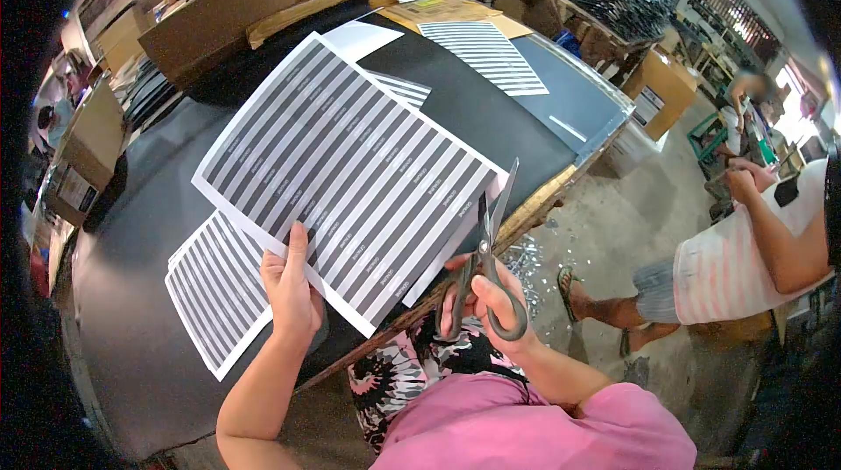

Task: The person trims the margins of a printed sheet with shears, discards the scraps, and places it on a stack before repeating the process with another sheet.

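Note:
My left hand [293, 290] grips a large striped paper sheet [350, 172] by its near edge, thumb on top. Dark and white bands with small printed words run across the sheet, which is held tilted over the table. In my right hand [491, 303] is a pair of scissors [484, 247], fingers through the dark handles. Its blades are parted and point away from me, at the sheet's right edge. A narrow white strip [434, 275] shows along that edge. More striped sheets [219, 286] lie on the table under and left of the held one.
The dark-covered table [131, 339] spreads ahead and left. Another striped sheet [486, 54] lies at its far side, near brown paper [438, 10]. A long cardboard box [298, 10] stands behind. A person [736, 233] sits at right; scraps [543, 295] litter the floor.

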A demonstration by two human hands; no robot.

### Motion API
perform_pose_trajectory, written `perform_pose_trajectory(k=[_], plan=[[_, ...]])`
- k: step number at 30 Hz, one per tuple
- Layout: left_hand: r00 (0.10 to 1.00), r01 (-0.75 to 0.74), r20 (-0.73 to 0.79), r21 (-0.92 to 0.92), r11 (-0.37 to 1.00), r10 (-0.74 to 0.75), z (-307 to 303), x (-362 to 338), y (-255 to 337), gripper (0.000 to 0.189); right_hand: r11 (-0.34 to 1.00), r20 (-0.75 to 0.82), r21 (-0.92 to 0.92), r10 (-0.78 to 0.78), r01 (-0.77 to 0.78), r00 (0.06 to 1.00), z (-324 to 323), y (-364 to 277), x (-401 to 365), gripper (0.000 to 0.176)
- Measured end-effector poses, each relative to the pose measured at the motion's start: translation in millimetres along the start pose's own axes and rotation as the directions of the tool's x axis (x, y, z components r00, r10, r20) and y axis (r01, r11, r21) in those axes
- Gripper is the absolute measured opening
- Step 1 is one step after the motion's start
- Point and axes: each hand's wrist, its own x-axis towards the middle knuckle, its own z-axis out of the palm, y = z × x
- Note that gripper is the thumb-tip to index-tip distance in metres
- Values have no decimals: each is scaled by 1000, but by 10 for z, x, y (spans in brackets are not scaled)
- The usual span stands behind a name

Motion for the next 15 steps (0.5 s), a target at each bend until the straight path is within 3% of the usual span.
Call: perform_pose_trajectory(k=[3,12,14,15], plan=[[1000,-11,4,12,1000,11,12,-31,-8,23,994,-24,23,-105,106,994,-49,49,126,35],[998,-16,70,87,996,10,57,-163,-40,23,979,-132,-42,-205,201,970,-80,36,305,31],[998,-8,71,89,996,2,48,-174,-63,24,935,-113,-253,-284,249,952,-128,98,305,32],[997,-1,71,90,996,-5,47,-180,-68,25,936,-115,-252,-281,246,953,-105,82,295,32]])
